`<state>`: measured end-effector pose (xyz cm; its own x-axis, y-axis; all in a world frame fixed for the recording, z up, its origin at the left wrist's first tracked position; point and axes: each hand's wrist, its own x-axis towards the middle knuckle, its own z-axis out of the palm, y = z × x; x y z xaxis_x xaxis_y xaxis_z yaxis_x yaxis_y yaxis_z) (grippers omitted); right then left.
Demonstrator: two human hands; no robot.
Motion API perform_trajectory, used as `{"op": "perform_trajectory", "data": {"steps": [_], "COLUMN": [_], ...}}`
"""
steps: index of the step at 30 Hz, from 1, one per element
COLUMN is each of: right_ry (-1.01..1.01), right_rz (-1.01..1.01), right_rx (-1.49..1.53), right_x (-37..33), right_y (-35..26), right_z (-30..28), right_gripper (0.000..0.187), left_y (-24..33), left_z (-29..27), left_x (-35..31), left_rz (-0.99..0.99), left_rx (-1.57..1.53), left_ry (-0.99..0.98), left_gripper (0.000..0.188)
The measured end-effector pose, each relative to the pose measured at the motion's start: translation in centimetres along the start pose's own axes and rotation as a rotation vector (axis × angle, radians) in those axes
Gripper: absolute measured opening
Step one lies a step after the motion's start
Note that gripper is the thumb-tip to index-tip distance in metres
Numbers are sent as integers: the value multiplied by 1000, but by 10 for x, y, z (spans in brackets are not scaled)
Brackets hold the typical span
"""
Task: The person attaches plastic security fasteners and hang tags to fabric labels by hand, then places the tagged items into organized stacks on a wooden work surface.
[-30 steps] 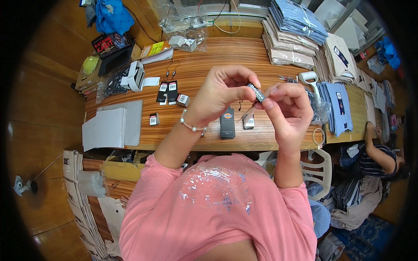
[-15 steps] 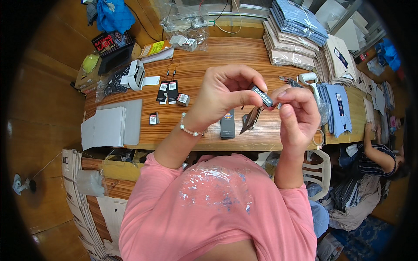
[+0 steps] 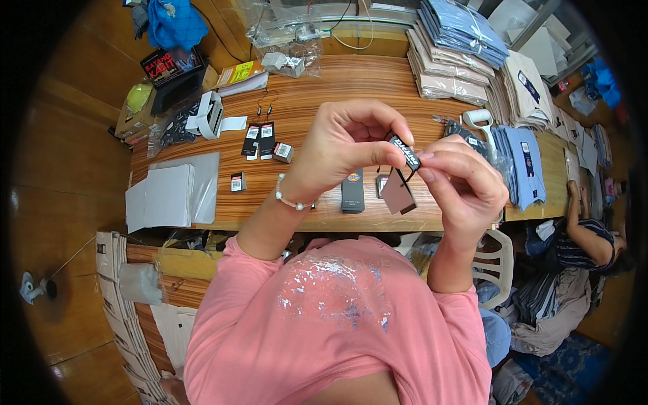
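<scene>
Above the table's front part, my left hand (image 3: 351, 145) pinches a small black tag seal (image 3: 406, 154) with white lettering between thumb and fingertips. My right hand (image 3: 469, 185) closes thumb and forefinger at the seal's lower right end. From a black cord at the seal hangs a hang tag (image 3: 394, 192), its pale pinkish face towards me and its lower edge dark. Beneath the hands a dark grey tag (image 3: 352, 192) lies flat on the table. Farther left, a pair of black hang tags (image 3: 266, 140) with looped cords rests beside a small stack of tags (image 3: 283, 153).
White paper sheets (image 3: 169, 196) lie at the left. Folded shirts in stacks (image 3: 452, 67) stand at the back right, with blue shirts (image 3: 523, 165) nearer. A white tagging tool or roller (image 3: 479, 120) lies beside a plastic bag. At far right sits another person (image 3: 587, 243).
The hang tag has swung round, so its pale face shows. My right hand has shifted right and down, fingers straighter, pinching at the seal's end. My left hand has barely moved.
</scene>
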<state>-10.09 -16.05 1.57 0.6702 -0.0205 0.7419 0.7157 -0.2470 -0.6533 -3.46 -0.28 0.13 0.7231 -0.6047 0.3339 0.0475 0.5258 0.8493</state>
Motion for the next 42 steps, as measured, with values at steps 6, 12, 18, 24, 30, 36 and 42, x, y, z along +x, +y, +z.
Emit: {"op": "perform_trajectory", "data": {"steps": [6,12,18,24,30,36,42], "right_ry": [-28,-32,0,26,-28,-26,-25], "right_rz": [0,-31,-39,-32,-31,-6,-30], "right_rx": [32,22,41,52,112,110,71], "right_x": [1,1,-2,-2,1,3,4], "right_y": [2,2,3,4,8,10,9], "right_z": [-3,-3,-2,0,-1,-1,0], "right_gripper": [16,16,16,15,16,17,17], "left_y": [1,4,6,3,-2,-2,-6], "left_z": [0,2,6,7,0,0,-4], "left_x": [0,-1,-1,0,2,3,4], "left_rz": [-42,-72,-43,-28,-76,-70,-56], "left_rx": [-2,5,23,6,-71,-57,-77], "left_ry": [-13,-5,1,14,-35,2,-14], "left_gripper": [27,26,25,25,28,29,25]}}
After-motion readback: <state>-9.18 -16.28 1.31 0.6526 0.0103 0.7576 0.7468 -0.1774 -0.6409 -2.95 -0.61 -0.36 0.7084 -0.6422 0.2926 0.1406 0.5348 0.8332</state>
